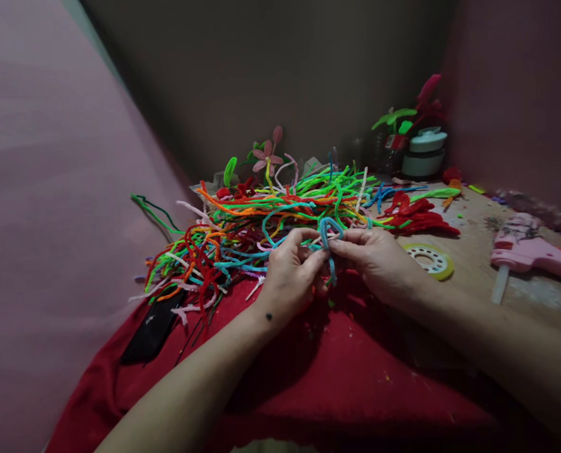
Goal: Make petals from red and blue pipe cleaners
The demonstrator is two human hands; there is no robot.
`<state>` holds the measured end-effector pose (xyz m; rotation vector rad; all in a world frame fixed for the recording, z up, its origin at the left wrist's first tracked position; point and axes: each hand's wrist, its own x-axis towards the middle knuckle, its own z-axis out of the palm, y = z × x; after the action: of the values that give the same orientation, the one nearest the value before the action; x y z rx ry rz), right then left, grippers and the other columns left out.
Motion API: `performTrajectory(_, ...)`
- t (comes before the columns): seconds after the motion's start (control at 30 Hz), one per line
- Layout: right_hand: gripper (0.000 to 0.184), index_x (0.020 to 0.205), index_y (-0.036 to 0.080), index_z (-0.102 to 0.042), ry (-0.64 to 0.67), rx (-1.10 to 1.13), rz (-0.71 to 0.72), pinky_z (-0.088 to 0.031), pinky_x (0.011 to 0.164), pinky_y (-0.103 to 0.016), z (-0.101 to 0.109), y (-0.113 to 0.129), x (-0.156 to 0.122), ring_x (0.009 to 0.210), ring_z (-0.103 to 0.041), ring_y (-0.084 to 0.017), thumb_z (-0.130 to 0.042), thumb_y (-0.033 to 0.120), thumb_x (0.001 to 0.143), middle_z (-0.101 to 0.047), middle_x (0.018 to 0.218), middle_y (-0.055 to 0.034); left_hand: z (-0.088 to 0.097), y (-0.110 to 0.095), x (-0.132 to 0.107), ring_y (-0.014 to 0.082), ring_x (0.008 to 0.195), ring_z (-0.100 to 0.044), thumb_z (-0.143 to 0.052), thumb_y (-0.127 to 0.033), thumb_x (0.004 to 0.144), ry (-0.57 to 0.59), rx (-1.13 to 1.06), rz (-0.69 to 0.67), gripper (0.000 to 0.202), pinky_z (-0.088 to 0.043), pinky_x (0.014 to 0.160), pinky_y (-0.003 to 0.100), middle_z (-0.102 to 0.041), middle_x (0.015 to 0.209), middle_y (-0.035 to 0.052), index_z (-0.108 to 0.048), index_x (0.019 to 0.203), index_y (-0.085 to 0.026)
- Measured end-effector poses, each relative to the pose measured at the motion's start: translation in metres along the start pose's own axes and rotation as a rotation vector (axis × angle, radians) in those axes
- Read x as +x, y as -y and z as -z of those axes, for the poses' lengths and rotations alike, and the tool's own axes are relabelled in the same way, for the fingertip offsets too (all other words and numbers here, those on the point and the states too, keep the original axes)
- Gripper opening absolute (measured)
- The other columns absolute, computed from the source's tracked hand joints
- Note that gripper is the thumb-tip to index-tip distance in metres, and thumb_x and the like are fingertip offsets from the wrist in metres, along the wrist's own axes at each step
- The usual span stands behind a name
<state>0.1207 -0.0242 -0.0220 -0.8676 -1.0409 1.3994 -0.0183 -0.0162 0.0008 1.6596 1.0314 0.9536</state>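
Both my hands meet at the near edge of a heap of coloured pipe cleaners (243, 217). Between them stands a blue pipe cleaner (325, 234), bent into a loop at the top with an end hanging down below. My left hand (292, 270) pinches it from the left with thumb and forefinger. From the right, my right hand (372, 251) grips the same blue loop between thumb and fingertips. The lower fingers of the left hand are partly hidden.
A black phone-like object (152, 332) lies left on the red cloth (356, 377). To the right are a yellow tape roll (443, 263), a pink glue gun (521, 251) and red looped pipe cleaners (417, 217). Pipe-cleaner flowers (267, 157) and a lidded jar (424, 157) stand behind.
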Motion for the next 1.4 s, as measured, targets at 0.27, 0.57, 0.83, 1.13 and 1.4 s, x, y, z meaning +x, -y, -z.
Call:
performTrajectory(0.27,0.02,0.077,0.016,-0.063,0.062,-0.046,0.023,-0.045,0.057,-0.025,0.004,0.008,0.0,0.059,-0.057,-0.012,-0.07,0.032,0.067,-0.063,0.07,-0.0008,0.006,-0.002,0.002,0.0059,0.034,-0.049,-0.053,-0.024,0.078,0.121,0.114,0.028,0.012,-0.035,0.033,0.014,-0.054,0.05,-0.0052,-0.051,0.068,-0.016)
performTrajectory(0.57,0.018,0.063,0.015,-0.065,-0.099,0.005,0.019,-0.045,0.057,-0.029,0.01,0.005,0.007,0.054,-0.056,-0.013,-0.075,0.03,0.06,-0.063,0.061,-0.002,0.016,-0.001,0.004,0.0059,0.033,-0.044,-0.044,-0.016,0.078,0.404,0.417,-0.054,0.017,-0.03,0.035,0.014,-0.045,0.042,-0.0071,-0.044,0.061,-0.019)
performTrajectory(0.83,0.022,0.056,0.015,-0.066,-0.183,0.003,0.007,-0.041,0.051,-0.026,0.008,0.009,0.005,0.05,-0.051,-0.011,-0.079,0.031,0.052,-0.059,0.054,-0.0008,0.022,-0.006,0.003,0.0061,0.038,-0.04,-0.04,-0.011,0.076,0.488,0.516,-0.14,0.022,-0.027,0.037,0.015,-0.042,0.046,-0.0055,-0.044,0.055,-0.018)
performTrajectory(1.13,0.022,0.058,0.014,-0.066,-0.176,0.002,-0.023,-0.042,0.052,-0.026,0.009,0.009,0.007,0.05,-0.053,-0.011,-0.079,0.031,0.054,-0.062,0.055,-0.0019,0.026,-0.009,0.011,0.0093,0.06,-0.05,-0.056,-0.029,0.076,0.322,0.482,-0.1,0.017,-0.038,0.056,0.019,-0.058,0.065,-0.001,-0.064,0.074,-0.015)
performTrajectory(1.4,0.019,0.064,0.014,-0.071,-0.128,0.05,-0.029,-0.041,0.052,-0.022,0.002,0.003,0.001,0.054,-0.054,-0.009,-0.078,0.03,0.056,-0.065,0.061,-0.0019,0.012,-0.01,0.006,0.0028,0.04,-0.026,-0.061,-0.033,0.071,0.289,0.092,0.218,0.025,-0.018,0.04,0.018,-0.034,0.046,-0.0076,-0.05,0.06,-0.014)
